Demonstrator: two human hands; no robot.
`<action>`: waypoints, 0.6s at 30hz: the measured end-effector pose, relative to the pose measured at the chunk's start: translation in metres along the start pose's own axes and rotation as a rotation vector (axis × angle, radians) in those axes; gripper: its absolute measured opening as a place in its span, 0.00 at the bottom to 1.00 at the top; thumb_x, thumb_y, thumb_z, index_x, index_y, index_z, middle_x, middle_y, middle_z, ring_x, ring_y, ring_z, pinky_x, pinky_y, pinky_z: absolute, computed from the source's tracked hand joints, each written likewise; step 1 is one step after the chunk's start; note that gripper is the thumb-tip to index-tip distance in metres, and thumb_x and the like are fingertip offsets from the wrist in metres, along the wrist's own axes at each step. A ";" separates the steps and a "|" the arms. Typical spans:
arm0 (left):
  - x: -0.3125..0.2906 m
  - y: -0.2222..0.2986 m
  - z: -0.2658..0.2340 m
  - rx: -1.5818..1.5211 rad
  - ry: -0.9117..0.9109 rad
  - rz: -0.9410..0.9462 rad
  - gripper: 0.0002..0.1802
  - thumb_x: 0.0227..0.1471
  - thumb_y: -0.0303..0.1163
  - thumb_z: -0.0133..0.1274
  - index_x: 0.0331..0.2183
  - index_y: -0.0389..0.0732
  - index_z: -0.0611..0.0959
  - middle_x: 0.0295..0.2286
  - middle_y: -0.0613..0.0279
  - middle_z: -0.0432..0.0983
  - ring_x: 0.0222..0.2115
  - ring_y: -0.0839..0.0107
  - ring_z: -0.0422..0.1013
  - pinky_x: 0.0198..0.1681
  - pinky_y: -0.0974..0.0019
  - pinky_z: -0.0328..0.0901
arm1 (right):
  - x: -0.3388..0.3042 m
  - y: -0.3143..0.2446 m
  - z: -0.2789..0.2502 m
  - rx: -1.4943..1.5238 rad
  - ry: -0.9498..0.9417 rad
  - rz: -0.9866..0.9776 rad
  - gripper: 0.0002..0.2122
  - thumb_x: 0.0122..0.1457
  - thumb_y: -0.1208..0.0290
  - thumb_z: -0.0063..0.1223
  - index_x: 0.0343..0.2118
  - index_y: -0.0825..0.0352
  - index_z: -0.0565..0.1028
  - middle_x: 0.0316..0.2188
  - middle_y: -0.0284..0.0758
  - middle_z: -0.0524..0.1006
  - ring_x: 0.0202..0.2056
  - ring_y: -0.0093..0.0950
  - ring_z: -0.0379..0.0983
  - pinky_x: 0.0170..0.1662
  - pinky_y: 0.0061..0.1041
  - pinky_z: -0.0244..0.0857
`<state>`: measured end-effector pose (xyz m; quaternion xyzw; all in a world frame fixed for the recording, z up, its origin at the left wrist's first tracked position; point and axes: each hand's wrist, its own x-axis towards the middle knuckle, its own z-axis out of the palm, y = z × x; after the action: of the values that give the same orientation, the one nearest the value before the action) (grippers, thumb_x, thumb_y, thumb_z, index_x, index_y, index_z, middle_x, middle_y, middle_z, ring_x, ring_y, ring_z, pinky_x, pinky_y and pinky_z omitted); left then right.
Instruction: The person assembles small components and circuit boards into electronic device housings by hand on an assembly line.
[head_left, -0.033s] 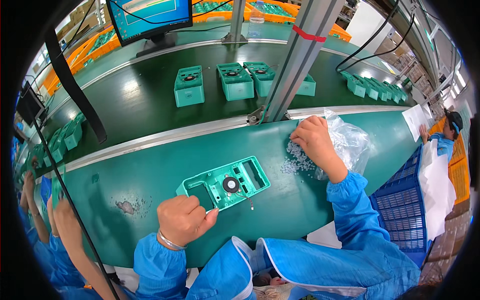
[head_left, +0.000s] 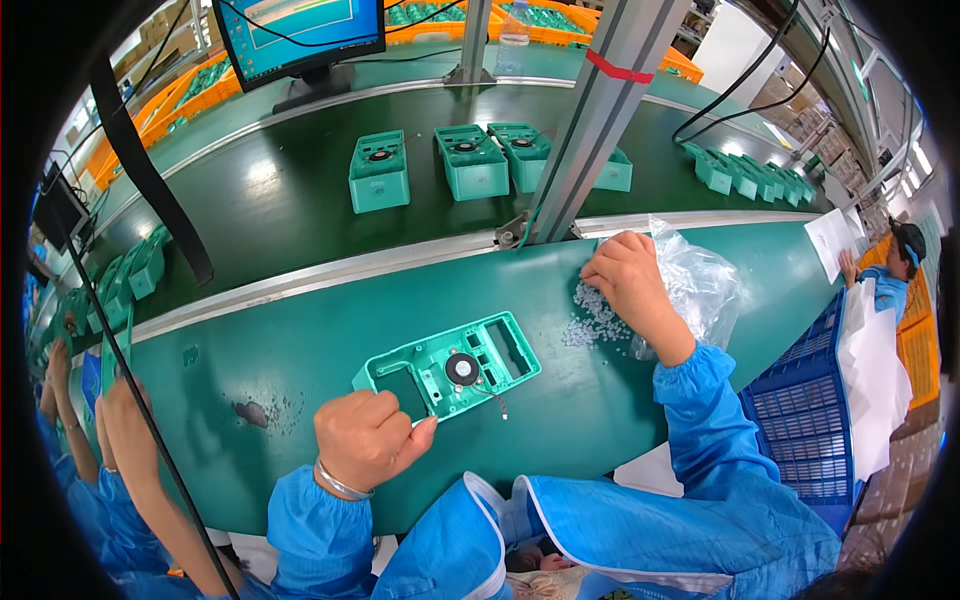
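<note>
A green plastic housing (head_left: 455,402) lies open side up on the green work surface in front of me. Inside it is a round black fan (head_left: 462,369), whose thin lead with a small white plug hangs over the near wall. My left hand (head_left: 368,440) is closed at the housing's near left corner, its thumb by the near wall; its curled fingers hide whatever they grip. Over to the right, my right hand (head_left: 630,278) pinches its fingertips together at a pile of small pale pieces (head_left: 597,325). Anything in that pinch is too small to make out.
A clear plastic bag (head_left: 697,285) lies beside my right wrist. Several green housings (head_left: 472,175) stand on the dark belt behind a metal rail. A metal post (head_left: 600,110) rises there. A blue crate (head_left: 805,400) is at right. Another person's arm (head_left: 140,450) reaches in at left.
At the left, the other person's hand and the green part near it have shifted slightly. My own hands, the housing and the pile look the same.
</note>
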<state>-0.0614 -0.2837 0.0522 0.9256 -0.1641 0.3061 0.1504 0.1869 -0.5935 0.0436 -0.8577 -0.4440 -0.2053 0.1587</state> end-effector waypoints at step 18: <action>0.002 0.002 -0.001 -0.009 0.005 0.012 0.24 0.36 0.37 0.70 0.11 0.48 0.68 0.15 0.68 0.59 0.14 0.70 0.62 0.14 0.63 0.54 | 0.002 -0.003 -0.004 -0.024 0.066 -0.027 0.04 0.46 0.74 0.65 0.26 0.59 0.80 0.28 0.28 0.75 0.40 0.33 0.71 0.52 0.38 0.60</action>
<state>-0.0605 -0.2855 0.0544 0.9232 -0.1707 0.3086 0.1531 0.1847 -0.5917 0.0484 -0.8463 -0.4474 -0.2407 0.1600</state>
